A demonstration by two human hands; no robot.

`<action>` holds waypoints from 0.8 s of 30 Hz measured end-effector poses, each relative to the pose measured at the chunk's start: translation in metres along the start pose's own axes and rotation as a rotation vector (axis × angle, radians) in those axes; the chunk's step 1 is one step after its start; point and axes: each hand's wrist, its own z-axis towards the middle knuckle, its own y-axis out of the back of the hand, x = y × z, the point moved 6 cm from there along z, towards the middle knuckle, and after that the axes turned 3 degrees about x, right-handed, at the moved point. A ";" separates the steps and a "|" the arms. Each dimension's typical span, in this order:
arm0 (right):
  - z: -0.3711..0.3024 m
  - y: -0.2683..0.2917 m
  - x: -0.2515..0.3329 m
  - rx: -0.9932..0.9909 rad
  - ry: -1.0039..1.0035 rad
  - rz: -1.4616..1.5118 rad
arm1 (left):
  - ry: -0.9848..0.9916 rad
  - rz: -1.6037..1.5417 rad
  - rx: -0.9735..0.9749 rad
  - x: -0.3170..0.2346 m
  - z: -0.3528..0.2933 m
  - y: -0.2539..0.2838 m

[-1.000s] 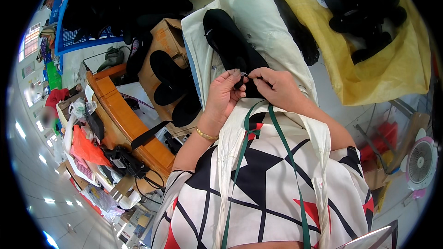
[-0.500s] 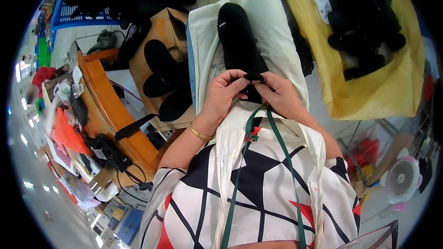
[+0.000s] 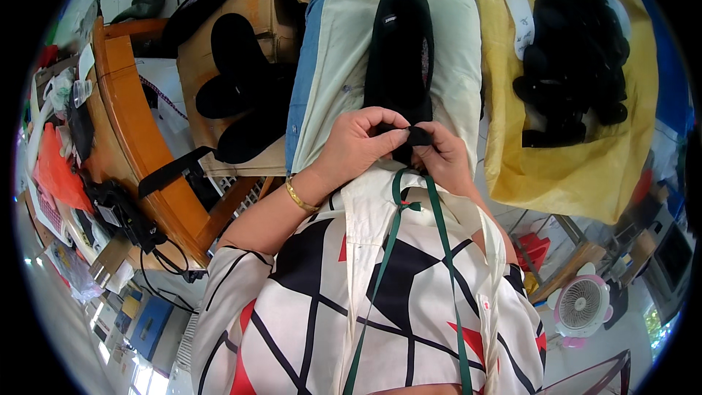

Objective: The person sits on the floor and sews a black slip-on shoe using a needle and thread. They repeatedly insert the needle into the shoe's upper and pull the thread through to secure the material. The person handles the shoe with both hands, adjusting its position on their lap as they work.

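A long black fabric shoe (image 3: 398,58) lies on the white cloth over my lap, its toe pointing away from me. A small pale tag shows on its upper, and a patterned lining shows at its right side. My left hand (image 3: 365,139) pinches the shoe's near end between thumb and fingers. Close against it, my right hand (image 3: 443,157) grips the same black edge, thumb and forefinger pressed together. The fingers hide most of the near end, and I cannot make out any small tool in them.
To the left stand a cardboard box (image 3: 197,66) with several black shoes (image 3: 238,47) on it and an orange wooden chair (image 3: 146,132). A yellow sack (image 3: 504,168) at the right holds many black pieces and a white insole (image 3: 521,23). A fan (image 3: 583,303) stands at lower right.
My view has shifted, so the surroundings sit differently. The shoe has turned slightly, showing its lined right side. Both hands still pinch its near end.
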 end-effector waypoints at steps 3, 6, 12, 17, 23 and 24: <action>0.001 -0.001 0.002 0.003 0.008 -0.004 | 0.018 0.009 0.002 -0.001 0.000 0.000; 0.003 -0.002 0.006 -0.005 0.018 -0.030 | 0.025 0.007 -0.004 0.001 0.001 0.000; 0.007 -0.002 0.022 -0.002 0.122 -0.164 | -0.022 0.060 -0.012 -0.002 0.002 0.000; 0.013 -0.002 0.032 0.124 0.132 -0.158 | 0.005 0.071 0.000 0.000 0.004 0.000; 0.026 0.037 0.051 0.070 0.141 -0.212 | -0.117 0.325 -0.120 -0.012 -0.002 0.000; 0.027 0.043 0.063 -0.015 0.200 -0.298 | -0.147 0.370 -0.124 -0.015 -0.003 -0.001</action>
